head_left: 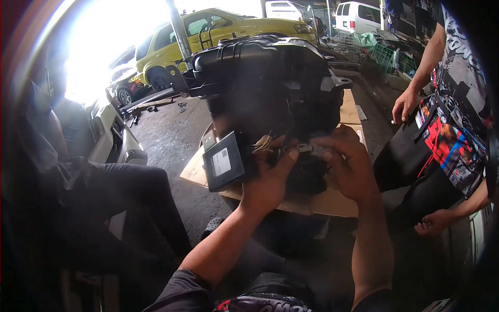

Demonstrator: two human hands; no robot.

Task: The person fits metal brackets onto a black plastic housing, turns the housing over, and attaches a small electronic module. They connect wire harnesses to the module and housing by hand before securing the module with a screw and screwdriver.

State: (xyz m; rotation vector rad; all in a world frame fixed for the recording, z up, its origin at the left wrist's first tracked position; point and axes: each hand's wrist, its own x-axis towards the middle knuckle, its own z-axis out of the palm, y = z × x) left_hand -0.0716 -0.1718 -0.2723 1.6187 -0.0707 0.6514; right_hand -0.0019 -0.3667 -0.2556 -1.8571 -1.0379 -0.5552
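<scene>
Both hands meet in front of a large black plastic housing [260,67]. My left hand [267,182] is closed, its thumb pressed on a small pale connector [306,148]. From the other side, my right hand [345,161] pinches the same connector between its fingertips. Thin yellowish wires [262,144] stick out just above my left hand. Beside that hand, on its left, is a flat black box [223,162] with a white printed label. Shadow hides the finer detail of the pieces at my fingers.
Cardboard [335,206] lies beneath the housing. A person with a patterned bag [449,140] stands close on the right, one hand [405,105] hanging near. Another person's leg [130,192] is at the left. Behind are a yellow car [228,26] and a white van [358,17].
</scene>
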